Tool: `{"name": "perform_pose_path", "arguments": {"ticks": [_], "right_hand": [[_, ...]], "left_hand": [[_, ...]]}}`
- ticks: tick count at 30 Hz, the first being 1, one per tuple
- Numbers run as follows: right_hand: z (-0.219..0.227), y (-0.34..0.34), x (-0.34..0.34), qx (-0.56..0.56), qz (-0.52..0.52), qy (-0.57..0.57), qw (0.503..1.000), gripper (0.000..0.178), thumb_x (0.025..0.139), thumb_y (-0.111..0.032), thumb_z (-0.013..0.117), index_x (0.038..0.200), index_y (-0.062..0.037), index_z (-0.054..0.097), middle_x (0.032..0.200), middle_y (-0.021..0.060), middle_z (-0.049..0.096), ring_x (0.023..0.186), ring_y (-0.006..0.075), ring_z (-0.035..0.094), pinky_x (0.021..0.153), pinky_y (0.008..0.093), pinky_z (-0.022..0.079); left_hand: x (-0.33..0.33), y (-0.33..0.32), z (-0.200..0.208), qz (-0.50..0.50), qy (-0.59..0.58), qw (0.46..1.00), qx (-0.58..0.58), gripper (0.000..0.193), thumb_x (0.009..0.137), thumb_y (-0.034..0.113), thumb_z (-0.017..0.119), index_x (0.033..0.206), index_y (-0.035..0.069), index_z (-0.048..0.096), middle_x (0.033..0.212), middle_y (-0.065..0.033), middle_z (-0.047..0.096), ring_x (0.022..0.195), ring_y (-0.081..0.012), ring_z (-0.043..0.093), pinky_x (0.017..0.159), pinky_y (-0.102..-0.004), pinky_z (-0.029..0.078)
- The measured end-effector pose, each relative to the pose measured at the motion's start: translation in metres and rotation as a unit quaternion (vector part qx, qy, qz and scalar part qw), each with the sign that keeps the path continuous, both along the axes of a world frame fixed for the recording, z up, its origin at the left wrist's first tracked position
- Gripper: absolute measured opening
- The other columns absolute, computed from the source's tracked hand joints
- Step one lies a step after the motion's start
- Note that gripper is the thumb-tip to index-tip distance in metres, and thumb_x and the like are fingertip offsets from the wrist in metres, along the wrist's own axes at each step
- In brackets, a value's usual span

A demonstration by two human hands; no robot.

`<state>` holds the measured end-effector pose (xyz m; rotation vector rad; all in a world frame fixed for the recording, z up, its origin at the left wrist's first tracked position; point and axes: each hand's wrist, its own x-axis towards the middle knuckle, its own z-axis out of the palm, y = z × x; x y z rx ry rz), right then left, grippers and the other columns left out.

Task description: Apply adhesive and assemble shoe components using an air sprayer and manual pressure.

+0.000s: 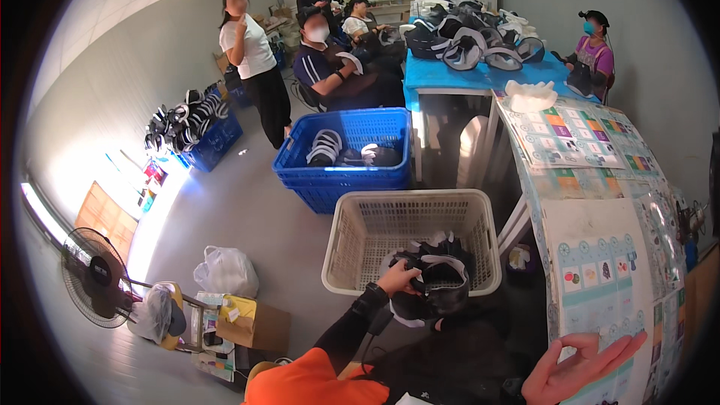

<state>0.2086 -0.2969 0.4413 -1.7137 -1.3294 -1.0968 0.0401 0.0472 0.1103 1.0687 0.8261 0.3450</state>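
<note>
At the near side of a cream plastic basket (pixel 491 244), my left hand (pixel 398 279) is closed on a black shoe upper (pixel 448 296) with a pale lining. More dark uppers lie behind it in the basket, partly hidden. My right hand (pixel 586 366) is raised over the near end of the table at right, its fingers stretched out and nothing in them. Beneath that hand, printed sheets (pixel 600 251) cover the tabletop.
Beyond the basket, stacked blue crates (pixel 341 182) hold black-and-white shoes. A blue table (pixel 487 79) carries a heap of uppers. At left stand a fan (pixel 97 270), a cardboard box (pixel 255 324) and a white plastic bag (pixel 226 270). Several people are farther back.
</note>
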Motion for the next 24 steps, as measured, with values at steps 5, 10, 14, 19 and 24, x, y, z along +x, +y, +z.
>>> {"name": "perform_pose_path", "arguments": {"ticks": [5,10,14,19,24], "right_hand": [[0.002,0.003,-0.008,0.014,0.072,0.039,0.997,0.074,0.108,-0.01,0.057,0.167,0.0003,0.013,0.175,0.0173,-0.003,0.064,0.0158,0.04,0.055,0.0326,0.034],[0.001,0.0,-0.007,-0.012,0.091,0.056,0.994,0.074,0.107,-0.008,0.057,0.166,0.0011,0.014,0.174,0.0195,-0.005,0.063,0.0157,0.043,0.054,0.0321,0.034],[0.001,-0.001,-0.011,0.015,0.138,0.06,0.988,0.076,0.106,-0.009,0.058,0.166,0.0005,0.014,0.174,0.0189,-0.006,0.063,0.0163,0.043,0.055,0.033,0.035],[0.0,0.001,-0.011,-0.017,0.072,0.03,0.997,0.075,0.107,-0.011,0.057,0.167,-0.0011,0.012,0.174,0.019,-0.005,0.062,0.017,0.041,0.056,0.034,0.035],[0.002,-0.001,-0.013,-0.018,0.063,0.029,0.997,0.074,0.108,-0.012,0.055,0.168,-0.0042,0.012,0.175,0.017,-0.002,0.061,0.017,0.038,0.056,0.0345,0.032]], "left_hand": [[-0.006,-0.001,0.001,-0.015,0.0,1.0,-0.018,0.044,0.097,0.019,0.069,0.123,-0.001,0.042,0.089,-0.0163,0.068,0.067,-0.0297,0.076,0.059,-0.0377,0.065],[-0.004,-0.004,0.005,-0.015,0.008,1.0,0.005,0.042,0.097,0.019,0.068,0.124,-0.002,0.042,0.09,-0.0161,0.069,0.066,-0.0306,0.076,0.059,-0.0373,0.065],[-0.01,0.003,-0.014,-0.018,-0.01,1.0,-0.009,0.042,0.097,0.019,0.068,0.123,-0.001,0.043,0.09,-0.0161,0.069,0.066,-0.0308,0.076,0.059,-0.0369,0.065],[-0.002,-0.003,-0.003,-0.014,0.007,1.0,-0.007,0.041,0.097,0.019,0.068,0.123,-0.001,0.043,0.091,-0.0149,0.069,0.067,-0.0305,0.075,0.059,-0.0379,0.065],[0.003,-0.008,0.008,-0.006,0.018,1.0,-0.009,0.042,0.097,0.018,0.068,0.124,-0.002,0.043,0.092,-0.0145,0.069,0.068,-0.0307,0.075,0.06,-0.0383,0.065]]}}
